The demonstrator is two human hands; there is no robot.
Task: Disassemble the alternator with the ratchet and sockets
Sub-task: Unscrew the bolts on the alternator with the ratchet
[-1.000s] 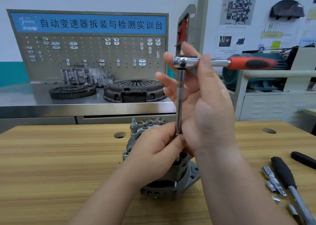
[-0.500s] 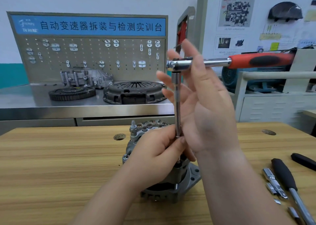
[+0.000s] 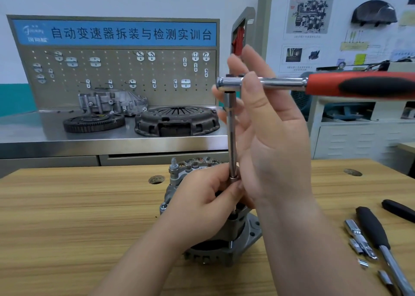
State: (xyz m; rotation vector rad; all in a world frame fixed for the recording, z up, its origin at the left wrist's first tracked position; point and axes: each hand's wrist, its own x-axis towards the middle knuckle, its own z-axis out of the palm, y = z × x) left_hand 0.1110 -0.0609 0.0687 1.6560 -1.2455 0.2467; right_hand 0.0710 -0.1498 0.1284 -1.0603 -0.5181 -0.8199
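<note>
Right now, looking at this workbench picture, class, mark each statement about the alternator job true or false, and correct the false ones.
1. The red-and-black-handled steel ratchet sits atop the long steel extension bar. True.
2. The grey metal alternator lies on the floor. False: it stands on the wooden table.
3. The left hand grips the extension bar's lower end. True.
4. The right hand is clenched round the ratchet's handle. False: its fingers are straight, beside the ratchet's head.
</note>
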